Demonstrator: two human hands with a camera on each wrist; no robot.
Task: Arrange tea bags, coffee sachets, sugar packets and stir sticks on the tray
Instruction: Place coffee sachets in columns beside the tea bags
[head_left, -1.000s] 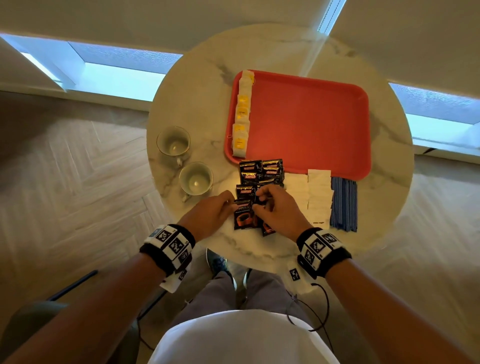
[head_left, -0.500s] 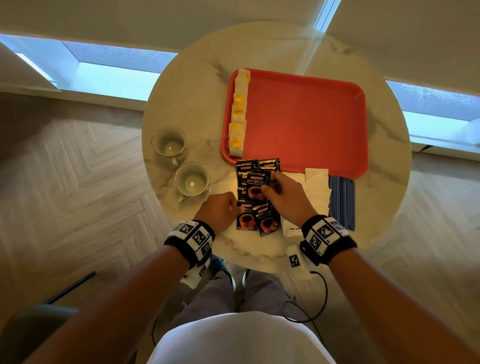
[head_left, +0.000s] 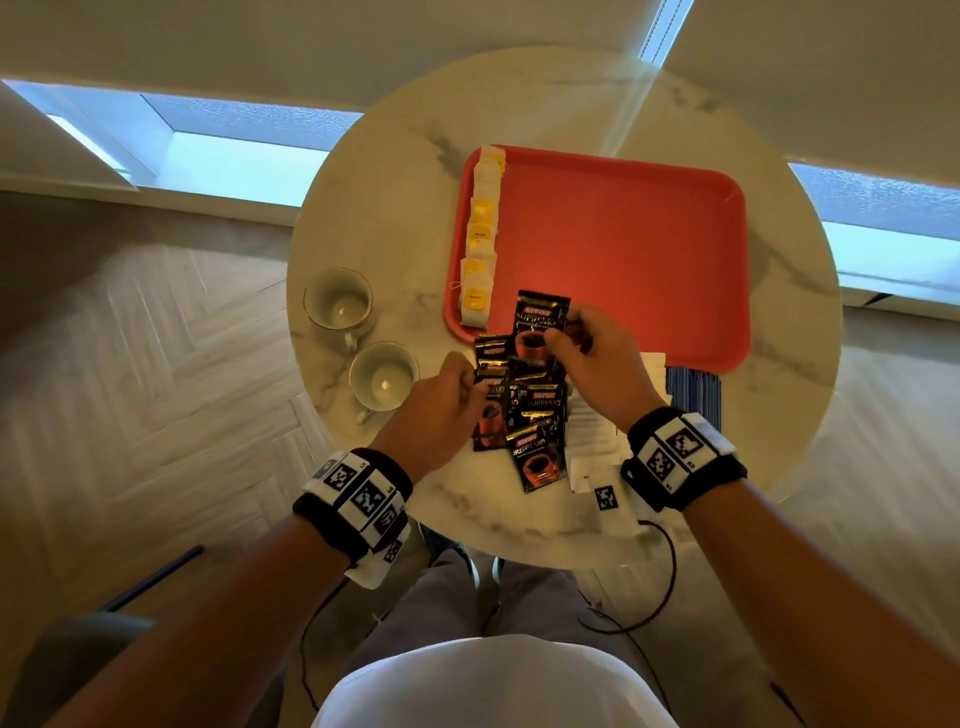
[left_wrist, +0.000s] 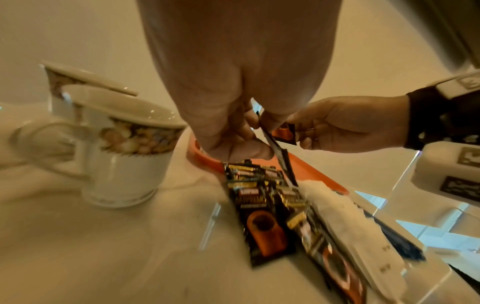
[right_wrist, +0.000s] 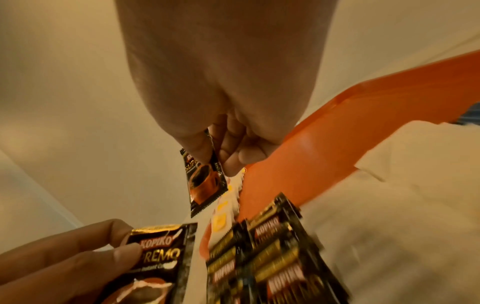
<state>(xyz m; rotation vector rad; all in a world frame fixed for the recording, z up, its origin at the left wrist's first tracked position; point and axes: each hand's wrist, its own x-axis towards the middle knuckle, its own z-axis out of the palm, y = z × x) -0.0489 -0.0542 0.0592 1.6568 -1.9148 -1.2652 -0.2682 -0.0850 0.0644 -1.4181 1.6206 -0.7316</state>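
the right hand (head_left: 597, 364) pinches one black coffee sachet (head_left: 540, 327) between thumb and fingers, lifted over the near left corner of the red tray (head_left: 623, 249). the left hand (head_left: 441, 410), fingers curled, pinches another sachet (right_wrist: 158, 257) at the left edge of the sachet pile (head_left: 530, 415) on the round table (head_left: 395, 208). tea bags (head_left: 480, 244) line the tray's left side. sugar packets (head_left: 592, 436) and stir sticks (head_left: 693, 395) lie to the right, two cups (head_left: 384, 376) to the left.

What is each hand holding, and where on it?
Right hand pinches a coffee sachet by its right edge; left hand pinches another sachet at its top-left corner.
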